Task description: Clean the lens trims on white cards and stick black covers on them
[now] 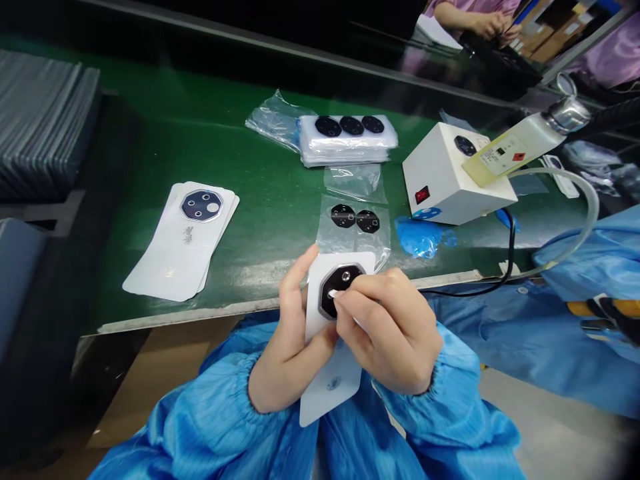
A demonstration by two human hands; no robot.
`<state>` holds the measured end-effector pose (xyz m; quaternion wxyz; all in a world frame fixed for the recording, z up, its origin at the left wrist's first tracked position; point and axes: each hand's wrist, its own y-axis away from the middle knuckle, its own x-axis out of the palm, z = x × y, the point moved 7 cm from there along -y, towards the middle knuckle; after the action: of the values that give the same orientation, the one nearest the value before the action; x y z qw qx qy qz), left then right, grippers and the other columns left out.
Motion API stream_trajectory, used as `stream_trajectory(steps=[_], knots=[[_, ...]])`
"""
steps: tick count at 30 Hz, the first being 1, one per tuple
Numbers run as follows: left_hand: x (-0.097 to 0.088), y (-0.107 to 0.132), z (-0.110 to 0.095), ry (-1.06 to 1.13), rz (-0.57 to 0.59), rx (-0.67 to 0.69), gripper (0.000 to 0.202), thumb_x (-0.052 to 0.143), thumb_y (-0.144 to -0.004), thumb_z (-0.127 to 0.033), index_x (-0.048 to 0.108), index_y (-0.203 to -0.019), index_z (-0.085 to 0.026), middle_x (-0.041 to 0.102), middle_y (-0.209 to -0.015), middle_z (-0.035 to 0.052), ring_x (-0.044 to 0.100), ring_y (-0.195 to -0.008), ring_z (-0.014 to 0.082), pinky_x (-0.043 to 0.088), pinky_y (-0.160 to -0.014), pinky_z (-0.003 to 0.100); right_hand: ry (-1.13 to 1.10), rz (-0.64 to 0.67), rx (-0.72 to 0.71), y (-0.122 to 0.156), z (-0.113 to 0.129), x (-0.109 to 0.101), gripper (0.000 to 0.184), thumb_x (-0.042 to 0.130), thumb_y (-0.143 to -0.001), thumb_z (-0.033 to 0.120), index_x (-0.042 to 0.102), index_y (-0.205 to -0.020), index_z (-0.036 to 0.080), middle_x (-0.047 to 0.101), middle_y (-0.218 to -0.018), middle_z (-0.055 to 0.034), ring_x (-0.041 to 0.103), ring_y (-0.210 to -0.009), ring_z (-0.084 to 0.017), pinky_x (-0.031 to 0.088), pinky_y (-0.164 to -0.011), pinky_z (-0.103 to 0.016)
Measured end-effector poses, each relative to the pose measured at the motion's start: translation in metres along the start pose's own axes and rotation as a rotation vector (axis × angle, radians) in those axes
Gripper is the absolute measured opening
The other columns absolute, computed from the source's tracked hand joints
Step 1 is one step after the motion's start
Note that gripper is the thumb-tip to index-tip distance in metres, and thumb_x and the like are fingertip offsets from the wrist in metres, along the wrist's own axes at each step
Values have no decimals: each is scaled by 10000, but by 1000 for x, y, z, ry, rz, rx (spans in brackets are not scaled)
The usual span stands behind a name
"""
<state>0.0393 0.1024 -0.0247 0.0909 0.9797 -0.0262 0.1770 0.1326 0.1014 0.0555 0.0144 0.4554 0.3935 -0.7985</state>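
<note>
This is a factory assembly line: a long green counter point(150, 133) carries a white boxy machine with a red switch point(450, 180), and a co-worker's pink sleeve point(445, 8) shows beyond it.

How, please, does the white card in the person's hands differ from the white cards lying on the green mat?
The held white card is gripped between the left hand and right hand, while the white cards lie flat, overlapping, on the green mat. The held card's dark octagon is partly covered by fingers; theirs shows fully. Both carry a dark octagon above a printed mark.
</note>
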Motion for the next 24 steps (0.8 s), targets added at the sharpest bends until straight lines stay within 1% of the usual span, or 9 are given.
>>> stream_trajectory(steps=[3, 6, 8, 11, 13, 15, 18, 21, 24], knots=[[-3, -1, -1, -19, 4, 38, 637, 577, -792, -151, 363, -1369, -315, 560, -1275, -30, 550, -1145, 217, 401, -1013, 318, 11, 27, 3, 2, 1, 3, 119, 525, -824, 84, 532, -870, 193, 575, -753, -38, 457, -635, -140, 374, -540, -310], [-4, -3, -1, -78, 74, 89, 652, 580, -791, -143, 340, -1386, -259, 463, -1392, 12, 469, -1246, 256, 352, -1066, 340, 12, 34, 10, 3, 0, 6, 117, 505, -836, 90, 534, -870, 198, 566, -759, -36, 443, -635, -135, 366, -545, -309], [-6, -4, -1, -123, 97, 124, 648, 566, -801, -130, 327, -1395, -229, 397, -1444, 34, 426, -1284, 269, 330, -1084, 342, -2, 39, 14, 2, -1, 6, 115, 491, -844, 93, 537, -858, 198, 557, -757, -37, 437, -641, -136, 367, -548, -308], [-5, -5, -4, -214, 164, 198, 664, 505, -842, -92, 248, -1425, -280, 314, -1490, 5, 362, -1333, 245, 291, -1112, 317, -16, 69, 19, 0, -1, 7, 115, 483, -849, 90, 544, -836, 187, 547, -744, -41, 421, -644, -137, 369, -554, -307], [-2, -4, -4, -274, 228, 235, 692, 476, -861, -75, 178, -1441, -306, 281, -1504, -2, 330, -1351, 239, 282, -1122, 323, -4, 99, 16, -1, 0, 7, 119, 477, -850, 86, 551, -814, 172, 545, -730, -46, 405, -636, -135, 361, -547, -306], [-2, -5, -5, -303, 243, 263, 706, 466, -862, -68, 153, -1443, -319, 280, -1503, -1, 335, -1349, 248, 300, -1120, 357, 18, 110, 13, -2, 1, 6, 124, 473, -851, 88, 556, -795, 162, 541, -721, -47, 402, -629, -132, 356, -541, -301], [-2, -5, -7, -336, 252, 299, 761, 484, -834, -50, 140, -1433, -369, 281, -1498, -24, 352, -1340, 253, 335, -1106, 401, 27, 74, 6, -2, 0, 1, 106, 495, -837, 78, 554, -795, 155, 549, -740, -46, 440, -645, -131, 382, -559, -291], [-1, -4, -8, -341, 273, 306, 818, 489, -808, -16, 120, -1425, -407, 310, -1478, -52, 379, -1323, 232, 350, -1100, 393, -6, 53, -11, -2, -1, -3, 97, 526, -807, 53, 553, -814, 146, 570, -761, -53, 482, -669, -137, 409, -582, -291], [2, -4, -10, -303, 298, 304, 822, 477, -804, -7, 111, -1426, -401, 368, -1445, -57, 415, -1298, 202, 365, -1093, 354, -17, 56, -21, -2, -1, -3, 95, 531, -806, 55, 560, -829, 143, 575, -760, -54, 484, -675, -139, 411, -586, -292]])
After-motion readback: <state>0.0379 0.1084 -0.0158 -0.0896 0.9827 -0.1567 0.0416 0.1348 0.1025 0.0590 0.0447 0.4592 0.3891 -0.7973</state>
